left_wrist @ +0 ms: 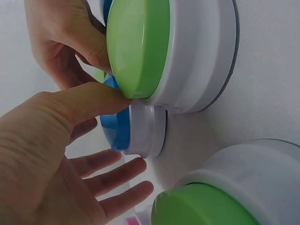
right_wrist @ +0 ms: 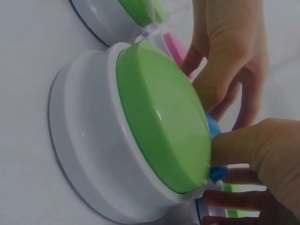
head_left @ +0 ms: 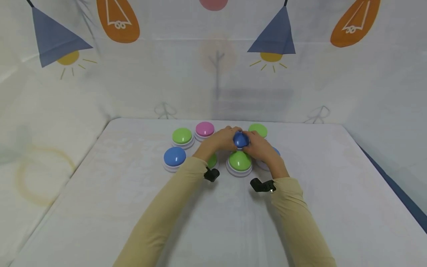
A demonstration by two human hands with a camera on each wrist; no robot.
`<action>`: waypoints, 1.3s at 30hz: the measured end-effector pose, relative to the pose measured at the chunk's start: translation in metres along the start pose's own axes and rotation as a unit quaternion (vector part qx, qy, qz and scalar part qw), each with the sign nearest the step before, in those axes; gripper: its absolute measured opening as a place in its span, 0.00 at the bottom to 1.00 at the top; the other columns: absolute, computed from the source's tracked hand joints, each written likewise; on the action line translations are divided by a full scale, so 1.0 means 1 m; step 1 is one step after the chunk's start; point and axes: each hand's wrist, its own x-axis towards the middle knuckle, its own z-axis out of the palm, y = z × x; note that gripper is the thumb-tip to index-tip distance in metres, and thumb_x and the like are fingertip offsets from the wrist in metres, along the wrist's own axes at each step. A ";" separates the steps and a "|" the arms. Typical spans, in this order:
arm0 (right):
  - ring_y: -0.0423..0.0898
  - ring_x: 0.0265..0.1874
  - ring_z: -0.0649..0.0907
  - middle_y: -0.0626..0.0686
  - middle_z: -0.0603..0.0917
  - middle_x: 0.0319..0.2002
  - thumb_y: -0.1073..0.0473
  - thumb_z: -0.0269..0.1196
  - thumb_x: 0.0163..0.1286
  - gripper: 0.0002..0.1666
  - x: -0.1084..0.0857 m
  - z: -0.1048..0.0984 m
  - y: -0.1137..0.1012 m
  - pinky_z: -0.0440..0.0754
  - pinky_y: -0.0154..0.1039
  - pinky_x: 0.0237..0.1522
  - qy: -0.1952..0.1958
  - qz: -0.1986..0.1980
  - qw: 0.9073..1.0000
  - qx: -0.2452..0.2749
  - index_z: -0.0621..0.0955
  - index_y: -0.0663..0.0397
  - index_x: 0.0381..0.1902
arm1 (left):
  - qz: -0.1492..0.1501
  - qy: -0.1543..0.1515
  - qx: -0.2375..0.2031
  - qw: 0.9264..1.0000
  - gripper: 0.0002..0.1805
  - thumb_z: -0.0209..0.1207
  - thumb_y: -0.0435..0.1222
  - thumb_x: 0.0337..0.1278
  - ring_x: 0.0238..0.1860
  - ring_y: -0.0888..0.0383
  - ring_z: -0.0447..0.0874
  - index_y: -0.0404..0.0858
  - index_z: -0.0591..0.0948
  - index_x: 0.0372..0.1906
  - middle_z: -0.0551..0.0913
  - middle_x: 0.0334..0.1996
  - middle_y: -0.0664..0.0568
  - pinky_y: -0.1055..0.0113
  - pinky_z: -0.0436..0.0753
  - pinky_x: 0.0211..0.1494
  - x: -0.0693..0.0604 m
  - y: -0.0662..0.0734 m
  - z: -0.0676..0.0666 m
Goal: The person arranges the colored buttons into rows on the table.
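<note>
Round push buttons with white bases stand on the table. In the head view, my left hand (head_left: 221, 140) and right hand (head_left: 261, 149) hold a blue button (head_left: 241, 140) from both sides, just behind a green button (head_left: 240, 161). The left wrist view shows my left hand (left_wrist: 51, 140) with its thumb along the blue dome (left_wrist: 116, 132) and its other fingers extended beyond. From the right wrist, my right hand (right_wrist: 274, 164) has its thumb near the blue dome (right_wrist: 216, 172), which the large green button (right_wrist: 164, 117) partly hides.
Left of the hands stand a blue button (head_left: 175, 156), a green one (head_left: 182, 136) and a pink one (head_left: 205, 129). Another green button (head_left: 258, 129) is behind my right hand. My forearms partly cover further buttons. A printed cloth wall (head_left: 186, 81) rises behind the table (head_left: 116, 207).
</note>
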 end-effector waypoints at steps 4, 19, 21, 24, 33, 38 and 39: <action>0.66 0.67 0.68 0.71 0.68 0.66 0.60 0.62 0.68 0.39 0.002 -0.001 0.001 0.64 0.62 0.68 -0.001 -0.008 1.000 -0.003 0.62 0.66 0.73 | -0.009 -0.015 0.003 1.000 0.42 0.65 0.40 0.60 0.65 0.49 0.72 0.40 0.59 0.76 0.73 0.65 0.42 0.56 0.70 0.70 0.001 0.001 -0.001; 0.64 0.67 0.68 0.70 0.71 0.65 0.59 0.64 0.67 0.39 0.006 -0.001 0.003 0.64 0.60 0.69 -0.007 -0.013 1.000 0.013 0.63 0.66 0.72 | -0.026 -0.018 -0.003 1.000 0.41 0.66 0.42 0.59 0.66 0.50 0.73 0.42 0.60 0.74 0.75 0.65 0.45 0.56 0.70 0.69 0.007 -0.002 -0.001; 0.65 0.67 0.69 0.70 0.71 0.65 0.60 0.64 0.67 0.39 0.006 0.000 0.004 0.64 0.60 0.69 -0.005 -0.021 1.000 0.016 0.64 0.67 0.72 | -0.023 -0.020 -0.002 1.000 0.41 0.65 0.42 0.60 0.66 0.49 0.72 0.42 0.60 0.74 0.74 0.66 0.44 0.56 0.70 0.70 0.009 -0.001 -0.001; 0.65 0.66 0.70 0.70 0.72 0.65 0.62 0.64 0.67 0.38 0.007 0.001 0.007 0.63 0.60 0.69 -0.002 -0.034 0.999 0.024 0.64 0.69 0.71 | -0.019 -0.023 0.002 1.000 0.40 0.64 0.43 0.62 0.67 0.49 0.72 0.41 0.59 0.75 0.74 0.66 0.44 0.56 0.70 0.70 0.010 -0.001 0.001; 0.66 0.67 0.70 0.70 0.72 0.65 0.63 0.64 0.67 0.38 0.007 0.001 0.009 0.63 0.60 0.70 0.001 -0.045 0.998 0.033 0.64 0.69 0.71 | -0.017 -0.016 0.004 1.000 0.40 0.63 0.45 0.62 0.66 0.49 0.73 0.43 0.59 0.75 0.75 0.65 0.44 0.56 0.71 0.69 0.012 -0.004 0.003; 0.66 0.67 0.70 0.70 0.72 0.65 0.64 0.64 0.66 0.39 0.007 0.002 0.009 0.63 0.60 0.70 0.006 -0.050 0.998 0.040 0.64 0.70 0.71 | -0.018 -0.015 0.003 1.000 0.39 0.64 0.44 0.61 0.64 0.49 0.75 0.44 0.61 0.74 0.76 0.63 0.44 0.57 0.72 0.68 0.011 -0.005 0.002; 0.67 0.67 0.70 0.70 0.72 0.65 0.64 0.64 0.66 0.39 0.007 0.002 0.009 0.63 0.60 0.70 0.006 -0.050 0.998 0.043 0.64 0.70 0.71 | -0.019 -0.015 0.004 1.000 0.39 0.64 0.44 0.60 0.64 0.49 0.75 0.45 0.61 0.74 0.76 0.64 0.44 0.57 0.72 0.68 0.010 -0.005 0.002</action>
